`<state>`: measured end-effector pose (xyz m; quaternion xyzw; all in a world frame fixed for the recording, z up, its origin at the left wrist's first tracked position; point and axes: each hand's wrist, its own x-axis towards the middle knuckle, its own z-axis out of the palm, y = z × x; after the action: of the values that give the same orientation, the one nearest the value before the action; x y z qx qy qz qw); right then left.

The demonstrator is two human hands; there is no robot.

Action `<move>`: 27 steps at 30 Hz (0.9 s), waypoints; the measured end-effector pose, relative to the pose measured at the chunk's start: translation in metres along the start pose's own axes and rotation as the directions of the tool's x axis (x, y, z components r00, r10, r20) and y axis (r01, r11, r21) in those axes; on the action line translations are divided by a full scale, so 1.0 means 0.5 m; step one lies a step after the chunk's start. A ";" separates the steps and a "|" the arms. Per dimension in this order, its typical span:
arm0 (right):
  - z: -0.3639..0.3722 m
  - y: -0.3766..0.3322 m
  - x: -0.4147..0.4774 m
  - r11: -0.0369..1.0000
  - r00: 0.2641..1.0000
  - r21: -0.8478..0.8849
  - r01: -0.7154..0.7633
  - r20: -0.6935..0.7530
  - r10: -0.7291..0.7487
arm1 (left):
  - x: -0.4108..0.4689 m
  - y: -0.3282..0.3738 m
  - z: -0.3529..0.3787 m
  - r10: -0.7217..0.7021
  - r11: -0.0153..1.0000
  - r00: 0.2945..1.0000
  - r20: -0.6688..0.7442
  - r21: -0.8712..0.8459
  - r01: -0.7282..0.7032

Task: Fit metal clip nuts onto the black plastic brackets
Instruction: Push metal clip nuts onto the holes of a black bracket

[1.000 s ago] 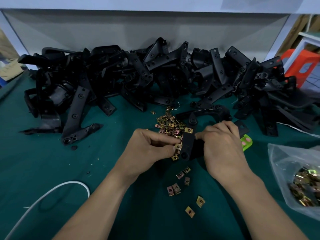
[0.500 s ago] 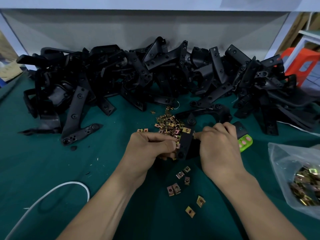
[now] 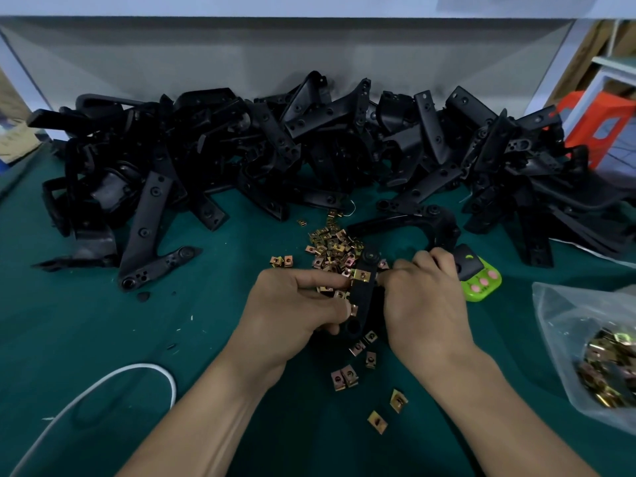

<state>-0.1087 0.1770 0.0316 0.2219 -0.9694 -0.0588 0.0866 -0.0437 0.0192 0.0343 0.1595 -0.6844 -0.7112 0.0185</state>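
1. Green mat (image 3: 86, 339) covers the bench, with a grey panel behind it at 12 o'clock.
2. Counts: one bracket pile (image 3: 309, 149) along the back, too tangled to count. One held bracket (image 3: 361, 297) at centre. One clip nut heap (image 3: 332, 246) just past it at 12 o'clock, too many to count. Seven loose clip nuts (image 3: 344, 378) lie on the mat at 6 o'clock of the hands.
3. Held bracket stands roughly upright between both hands. One fitted clip nut (image 3: 362, 276) sits on its upper part.
4. Left hand (image 3: 292, 304): fingers curled, thumb pinching a second nut, the pinched clip nut (image 3: 353, 309), against the bracket's left edge at 9 o'clock.
5. Right hand (image 3: 423, 301): fingers curled tight on the bracket's right side. Fingertips are hidden behind the knuckles.
6. Around:
   - green counter (image 3: 481, 280) with pink buttons at 2 o'clock, partly behind the right hand
   - plastic bag (image 3: 568, 339) of more nuts at 4 o'clock
   - white cable (image 3: 103, 383) at 8 o'clock
   - orange stool (image 3: 599, 122) at 2 o'clock, off the bench
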 end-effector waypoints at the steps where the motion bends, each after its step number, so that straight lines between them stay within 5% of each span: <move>1: 0.000 -0.001 0.000 1.000 1.000 0.003 0.008 0.003 -0.008 | -0.002 0.001 0.002 -0.002 1.000 1.000 0.000 0.002 0.002; 9: -0.001 -0.003 0.004 0.999 0.999 0.018 0.029 0.019 -0.030 | -0.007 0.008 0.011 -0.076 0.994 0.997 0.019 0.079 0.074; 16: 0.001 0.000 0.006 0.999 0.997 -0.005 0.054 0.052 -0.054 | -0.021 0.003 0.035 0.189 0.861 0.981 -0.044 0.487 -0.144; 18: 0.001 0.001 0.005 0.999 0.999 0.027 0.040 0.026 -0.041 | -0.017 0.001 0.026 0.132 0.903 0.991 -0.033 0.415 -0.107; 21: 0.000 -0.006 0.004 0.997 0.999 0.066 0.049 0.007 -0.050 | 0.003 -0.002 0.009 -0.005 0.996 1.000 0.007 0.090 0.004; 27: -0.008 -0.018 0.001 0.975 0.988 0.162 0.151 -0.048 -0.145 | 0.026 -0.007 -0.008 -0.061 0.957 0.997 0.042 -0.281 0.071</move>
<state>-0.1048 0.1685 0.0342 0.3009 -0.9500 0.0194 0.0807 -0.0544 0.0122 0.0283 0.1663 -0.5703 -0.8044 0.0060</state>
